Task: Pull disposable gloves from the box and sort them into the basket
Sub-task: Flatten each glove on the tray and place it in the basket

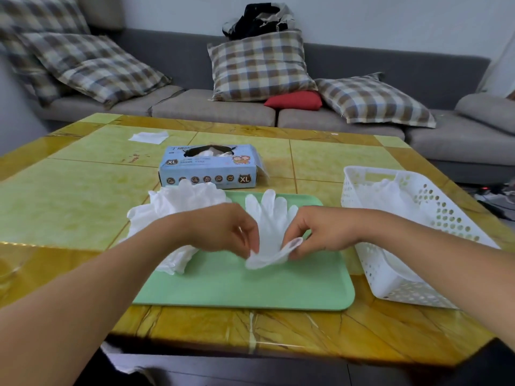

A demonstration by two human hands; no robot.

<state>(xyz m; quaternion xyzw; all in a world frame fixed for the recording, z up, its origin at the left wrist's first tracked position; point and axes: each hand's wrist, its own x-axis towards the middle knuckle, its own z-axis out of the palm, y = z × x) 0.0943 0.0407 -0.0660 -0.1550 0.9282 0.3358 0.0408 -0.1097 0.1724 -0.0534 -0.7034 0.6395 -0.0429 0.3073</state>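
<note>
The glove (269,218), laid flat on the tray (250,291) with its long axis running away from the person, is pinched at the cuff by the left hand (223,227) and right hand (320,232), the basket (359,179) lying nearer the right hand.

Both hands are pinching the cuff of a white glove (269,218) lying flat on the green tray (250,288), the left hand (223,227) and right hand (320,229) meeting over it. A loose glove pile (172,207) is sitting left, the box (209,169) behind, the white basket (412,235) right.
</note>
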